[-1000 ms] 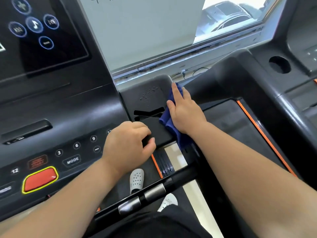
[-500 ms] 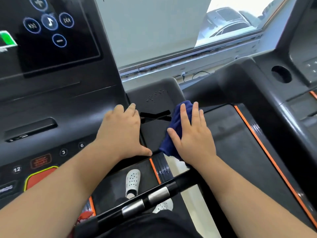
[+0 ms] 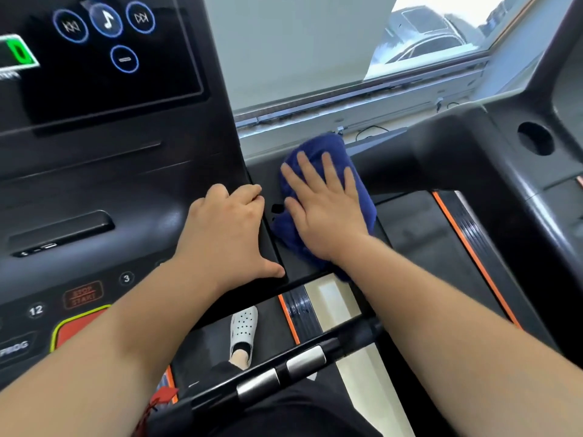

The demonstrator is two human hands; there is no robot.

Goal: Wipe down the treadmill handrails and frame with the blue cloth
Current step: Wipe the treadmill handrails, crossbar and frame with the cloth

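Trouble we see: our left hand [image 3: 227, 228] rests loose, holding nothing, near the console buttons [image 3: 126, 278] lower left, and could bump them. Our right hand [image 3: 325, 212], fingers straight, presses the blue cloth [image 3: 321, 146] onto the treadmill frame [image 3: 303, 266] mid-picture.

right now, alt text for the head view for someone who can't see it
A person's right hand presses a blue cloth flat on the black treadmill frame beside the console, fingers spread. The left hand rests on the console's edge; below, a handrail with silver sensors crosses above a white shoe.
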